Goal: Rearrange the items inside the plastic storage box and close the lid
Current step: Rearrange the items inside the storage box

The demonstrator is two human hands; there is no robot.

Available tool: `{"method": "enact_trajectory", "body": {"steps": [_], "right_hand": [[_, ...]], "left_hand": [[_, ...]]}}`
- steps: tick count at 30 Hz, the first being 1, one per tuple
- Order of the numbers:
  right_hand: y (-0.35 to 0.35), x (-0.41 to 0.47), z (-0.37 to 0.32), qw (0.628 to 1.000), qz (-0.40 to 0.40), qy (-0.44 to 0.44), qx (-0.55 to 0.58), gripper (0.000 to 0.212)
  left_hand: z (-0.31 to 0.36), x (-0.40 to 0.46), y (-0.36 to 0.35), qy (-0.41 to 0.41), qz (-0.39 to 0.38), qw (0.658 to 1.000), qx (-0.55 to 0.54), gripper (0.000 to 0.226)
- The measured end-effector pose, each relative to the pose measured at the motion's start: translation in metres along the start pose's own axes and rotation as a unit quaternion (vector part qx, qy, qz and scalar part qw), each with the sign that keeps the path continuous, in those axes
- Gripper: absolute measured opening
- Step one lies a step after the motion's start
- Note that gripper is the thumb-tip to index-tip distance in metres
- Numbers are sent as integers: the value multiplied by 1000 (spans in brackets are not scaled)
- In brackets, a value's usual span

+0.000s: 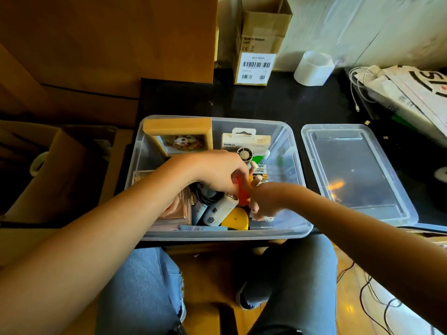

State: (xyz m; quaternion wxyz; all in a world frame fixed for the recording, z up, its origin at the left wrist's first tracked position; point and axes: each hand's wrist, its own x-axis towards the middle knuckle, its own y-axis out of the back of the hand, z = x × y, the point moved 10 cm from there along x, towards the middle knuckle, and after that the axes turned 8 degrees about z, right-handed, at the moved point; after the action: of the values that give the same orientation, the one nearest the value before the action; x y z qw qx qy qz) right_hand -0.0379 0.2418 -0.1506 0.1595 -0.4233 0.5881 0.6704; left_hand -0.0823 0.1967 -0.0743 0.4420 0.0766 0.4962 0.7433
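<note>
The clear plastic storage box (296, 146) stands open on the dark table in front of me. Its clear lid (355, 170) lies flat to the right of it. Both hands are inside the box. My left hand (217, 171) curls its fingers round an orange object (242, 193) in the middle. My right hand (264, 201) reaches down beside it, fingers curled low near a small white item; what it holds is hidden. Around them lie a wooden picture frame (179, 136), a Belkin package (244, 140), a white cylinder (221, 209) and a yellow object (235, 220).
A tall cardboard box (260, 44) and a white roll (314, 68) stand at the back of the table. Papers and white cables (406, 93) pile at the right. Cardboard boxes (60, 165) fill the left side. My knees in jeans are below the table edge.
</note>
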Motion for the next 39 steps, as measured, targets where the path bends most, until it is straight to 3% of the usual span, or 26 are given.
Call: {"method": "enact_trajectory", "body": {"steps": [5, 8, 11, 16, 24, 26, 29, 32, 34, 37, 39], "right_hand": [[-10, -1, -3, 995, 1, 16, -96, 38], [-12, 4, -5, 992, 31, 10, -120, 31], [-5, 6, -4, 986, 60, 6, -154, 37], [-1, 9, 3, 988, 65, -6, -143, 63], [-4, 11, 5, 991, 46, -33, -125, 58], [-6, 9, 7, 991, 21, -35, -128, 49], [-4, 1, 5, 999, -20, -7, -25, 32], [14, -8, -7, 984, 19, 38, 173, 38], [23, -10, -14, 967, 48, 51, 245, 44], [39, -12, -14, 947, 138, 47, 286, 38], [52, -17, -11, 945, 213, 44, 246, 39]], "left_hand": [[-1, -2, 0, 6, 3, 1000, -19, 27], [-1, -2, 1, 9, 5, 1000, -21, 30], [-2, -2, 1, 12, 6, 1000, -13, 29], [-1, -1, 2, 8, 6, 1000, -13, 26], [-4, -6, 9, -12, 39, 999, -36, 13], [-5, -9, 11, -13, 50, 998, -43, 11], [-8, -15, 17, -12, 74, 996, -55, 10], [-5, -23, 22, -22, 96, 992, -83, 9], [-3, -28, 27, -31, 122, 986, -112, 9], [0, -35, 37, -38, 170, 975, -138, 12], [0, -39, 44, -37, 192, 969, -151, 12]]}}
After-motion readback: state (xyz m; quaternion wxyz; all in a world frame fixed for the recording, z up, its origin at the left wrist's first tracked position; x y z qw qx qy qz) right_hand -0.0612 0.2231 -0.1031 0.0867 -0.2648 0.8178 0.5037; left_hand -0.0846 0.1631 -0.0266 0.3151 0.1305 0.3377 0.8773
